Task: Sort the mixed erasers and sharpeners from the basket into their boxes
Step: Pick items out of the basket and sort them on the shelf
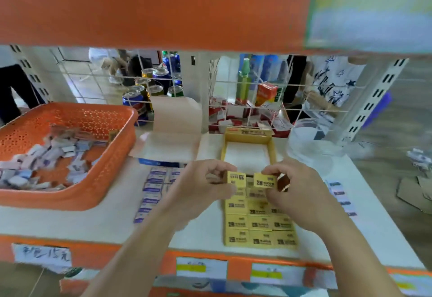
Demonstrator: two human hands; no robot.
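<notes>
An orange perforated basket stands at the left of the white shelf, holding several white and purple wrapped erasers. My left hand pinches a yellow 2B eraser. My right hand pinches a second yellow eraser beside it. Both are just above the yellow box, whose near half is filled with rows of yellow erasers. A white-lidded box with purple-labelled erasers lies between basket and yellow box.
An orange shelf board hangs low overhead. A wire grid backs the shelf, with cans and cartons behind it. A clear plastic jar stands at the right. Price labels line the front edge.
</notes>
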